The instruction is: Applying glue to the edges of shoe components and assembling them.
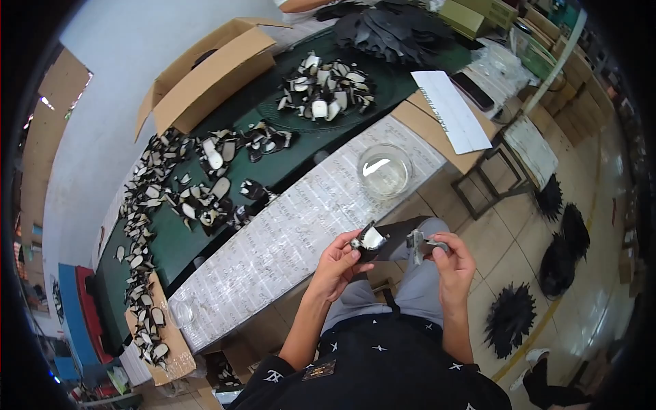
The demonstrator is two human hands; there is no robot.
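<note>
My left hand point(336, 265) is closed round a small black curved piece with a white face point(370, 238), held above my lap. To its right, my right hand point(451, 261) pinches a small grey piece point(418, 246) between thumb and fingers; its exact kind is too small to make out. The two pieces are apart. Many similar black-and-white pieces form a pile point(321, 92) at the far side of the green table point(287, 164), and more lie in scattered groups point(147, 198) along its left side.
A glass bowl point(385, 172) stands on the plastic-covered strip point(273, 232) in front of me. An open cardboard box point(212, 75) sits at the back left. White paper point(452, 113) and a phone point(473, 91) lie at the right. Black bundles point(511, 320) rest on the tiled floor.
</note>
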